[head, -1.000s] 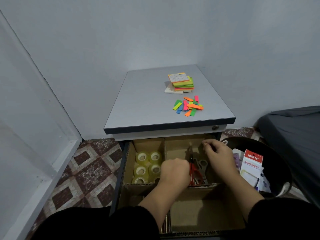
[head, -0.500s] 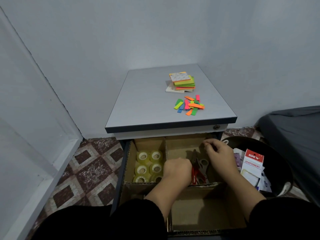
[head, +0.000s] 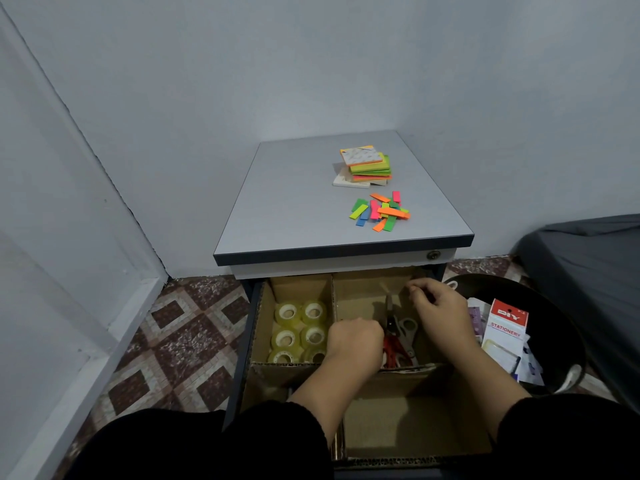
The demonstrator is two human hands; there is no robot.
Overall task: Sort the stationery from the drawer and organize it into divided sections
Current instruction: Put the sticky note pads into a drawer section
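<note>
- Single head-worn view; no second view is given for overlap.
- Aimed forward and steeply down onto the open drawer (head: 346,375), seen close at bottom centre.
- Cabinet top (head: 294,202) is seen beyond, walls behind.
- Wide-angle bend is seen along the left wall edges.

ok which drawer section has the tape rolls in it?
The back-left section of the open drawer: clear yellowish tape rolls fill it. The back-right section holds scissors and both hands; the near-right section looks empty.
</note>
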